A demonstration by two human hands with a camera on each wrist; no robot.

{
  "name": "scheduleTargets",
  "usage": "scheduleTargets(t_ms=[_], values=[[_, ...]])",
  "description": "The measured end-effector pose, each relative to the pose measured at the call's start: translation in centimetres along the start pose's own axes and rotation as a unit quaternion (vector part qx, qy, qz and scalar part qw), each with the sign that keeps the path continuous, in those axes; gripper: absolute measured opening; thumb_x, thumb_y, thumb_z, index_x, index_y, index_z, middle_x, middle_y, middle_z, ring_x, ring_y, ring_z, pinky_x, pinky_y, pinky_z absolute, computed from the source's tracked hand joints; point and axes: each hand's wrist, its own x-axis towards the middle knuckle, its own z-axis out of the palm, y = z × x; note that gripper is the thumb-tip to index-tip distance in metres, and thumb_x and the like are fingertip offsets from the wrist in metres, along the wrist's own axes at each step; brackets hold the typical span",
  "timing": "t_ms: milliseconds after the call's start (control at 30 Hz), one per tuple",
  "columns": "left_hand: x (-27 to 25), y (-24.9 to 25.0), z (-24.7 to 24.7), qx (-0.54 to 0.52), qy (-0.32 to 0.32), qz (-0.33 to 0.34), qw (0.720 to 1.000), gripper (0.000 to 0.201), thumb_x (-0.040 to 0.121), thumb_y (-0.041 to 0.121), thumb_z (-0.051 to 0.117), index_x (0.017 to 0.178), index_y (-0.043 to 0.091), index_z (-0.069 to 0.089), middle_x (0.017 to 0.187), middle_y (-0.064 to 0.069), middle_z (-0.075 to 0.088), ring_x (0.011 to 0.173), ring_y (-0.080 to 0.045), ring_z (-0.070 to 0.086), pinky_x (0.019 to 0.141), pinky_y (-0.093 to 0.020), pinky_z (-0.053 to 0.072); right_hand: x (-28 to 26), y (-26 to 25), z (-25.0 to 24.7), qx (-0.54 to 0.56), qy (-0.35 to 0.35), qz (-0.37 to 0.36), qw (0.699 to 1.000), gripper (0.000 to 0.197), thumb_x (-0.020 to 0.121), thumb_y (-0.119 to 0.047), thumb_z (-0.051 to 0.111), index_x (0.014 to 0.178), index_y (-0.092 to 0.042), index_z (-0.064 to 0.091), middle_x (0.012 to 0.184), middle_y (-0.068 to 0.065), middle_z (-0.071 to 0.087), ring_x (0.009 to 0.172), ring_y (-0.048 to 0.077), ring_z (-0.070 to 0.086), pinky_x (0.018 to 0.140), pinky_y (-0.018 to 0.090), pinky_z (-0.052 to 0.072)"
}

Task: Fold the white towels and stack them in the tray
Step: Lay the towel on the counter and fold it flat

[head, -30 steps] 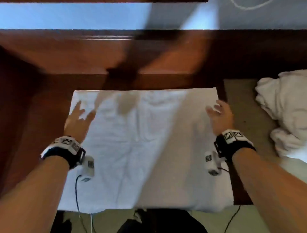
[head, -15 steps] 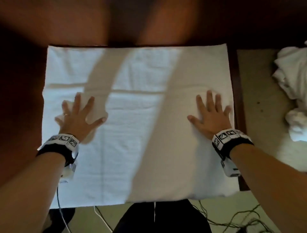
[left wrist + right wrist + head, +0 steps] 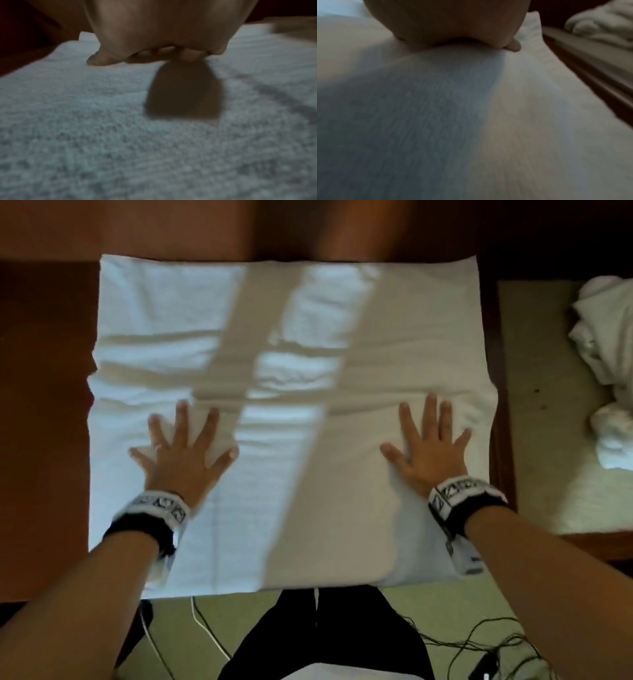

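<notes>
Both hands sit slightly nearer the towel's lower edge than half a second ago; creases now bunch across its middle. White towel (image 3: 287, 419): spread over brown wooden table (image 3: 44, 412), filling centre of frame. Left hand (image 3: 181, 453): flat, fingers splayed, pressing towel at lower left, gripping nothing. Right hand (image 3: 426, 446): flat, fingers straight, pressing towel at lower right, gripping nothing. Crumpled white towels (image 3: 606, 364): heaped at right edge, apart from spread towel.
</notes>
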Motion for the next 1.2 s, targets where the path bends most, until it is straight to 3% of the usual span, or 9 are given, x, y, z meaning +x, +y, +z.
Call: scheduleTargets(t_ms=[100,200,367,500,667,767,933,1100,1200], values=[[2.3,0.4,-2.4,-0.013,-0.005,0.015,1.0,0.085,0.081,0.087,0.018,0.152,0.055,-0.017,0.164,0.011,-0.028,0.153,-0.037,-0.015,0.113,-0.078,0.008,3.0,-0.2,-2.4,0.007,0.001,-0.011,1.0,0.082,0.091,-0.076,0.022,0.156,-0.038,-0.013,0.162,0.007,-0.028,0.149,0.033,-0.024,0.115,0.07,-0.001],[-0.3,0.5,-1.7,-0.024,-0.017,0.024,0.999,0.087,0.079,0.09,0.016,0.15,0.056,-0.02,0.164,0.01,-0.03,0.154,-0.034,-0.016,0.115,-0.076,0.005,0.7,-0.6,-2.0,0.019,0.027,-0.009,0.999,0.078,0.096,-0.07,0.025,0.158,-0.033,-0.003,0.163,0.01,-0.024,0.15,0.035,-0.02,0.117,0.067,0.0],[-7.3,-0.3,3.3,-0.014,-0.062,0.018,0.998,0.083,0.079,0.089,-0.002,0.148,0.053,-0.028,0.156,0.009,-0.045,0.149,-0.04,-0.026,0.11,-0.081,0.006,-6.6,-0.1,3.1,0.027,-0.043,-0.01,0.999,0.082,0.088,-0.079,0.007,0.153,-0.038,-0.022,0.156,0.005,-0.041,0.145,0.037,-0.032,0.117,0.067,0.0],[-3.4,0.3,2.4,0.011,-0.017,0.008,1.0,0.079,0.084,0.088,-0.001,0.148,0.051,-0.029,0.153,0.009,-0.049,0.149,-0.04,-0.027,0.11,-0.08,0.005,-2.8,0.4,2.0,0.017,0.003,-0.009,1.0,0.085,0.088,-0.082,0.013,0.155,-0.038,-0.017,0.159,0.007,-0.035,0.146,0.039,-0.029,0.117,0.067,-0.004],[0.5,1.3,-0.3,0.007,0.008,0.034,0.999,0.082,0.086,0.084,0.01,0.152,0.048,-0.023,0.161,0.005,-0.037,0.151,-0.036,-0.025,0.112,-0.078,0.0,1.8,0.1,-0.9,0.016,0.034,-0.015,0.999,0.083,0.091,-0.078,0.02,0.157,-0.037,-0.009,0.162,0.008,-0.028,0.148,0.037,-0.025,0.117,0.065,-0.005],[-3.7,1.2,2.2,0.019,0.011,0.065,0.998,0.081,0.089,0.083,0.007,0.156,0.045,-0.018,0.165,0.001,-0.03,0.152,-0.039,-0.019,0.111,-0.079,0.004,-1.7,-0.9,0.5,0.027,0.06,-0.021,0.998,0.078,0.094,-0.073,0.02,0.158,-0.035,-0.004,0.162,0.007,-0.028,0.149,0.034,-0.023,0.119,0.064,-0.001],[-9.3,-0.3,7.3,0.014,-0.03,0.052,0.998,0.084,0.088,0.083,0.007,0.16,0.039,0.004,0.167,0.0,-0.023,0.152,-0.042,-0.018,0.105,-0.085,0.008,-8.7,-1.1,5.9,0.015,-0.017,-0.048,0.999,0.079,0.09,-0.078,0.01,0.155,-0.04,-0.016,0.158,0.002,-0.037,0.146,0.036,-0.031,0.116,0.068,0.0],[-5.4,0.1,6.3,0.009,0.051,0.046,0.998,0.079,0.087,0.084,0.006,0.153,0.049,-0.021,0.162,0.007,-0.035,0.151,-0.038,-0.025,0.109,-0.081,0.001,-4.4,-1.1,4.5,0.001,0.043,-0.053,0.998,0.081,0.092,-0.077,0.018,0.156,-0.038,-0.011,0.161,0.005,-0.031,0.147,0.039,-0.025,0.115,0.069,-0.001],[-5.0,0.3,5.2,0.0,0.07,0.057,0.996,0.079,0.089,0.081,0.008,0.152,0.046,-0.023,0.163,0.005,-0.033,0.153,-0.037,-0.019,0.11,-0.08,0.0,-3.2,-2.0,2.9,0.005,0.068,-0.043,0.997,0.08,0.093,-0.075,0.023,0.157,-0.037,-0.005,0.163,0.007,-0.026,0.15,0.037,-0.019,0.117,0.066,-0.001]])
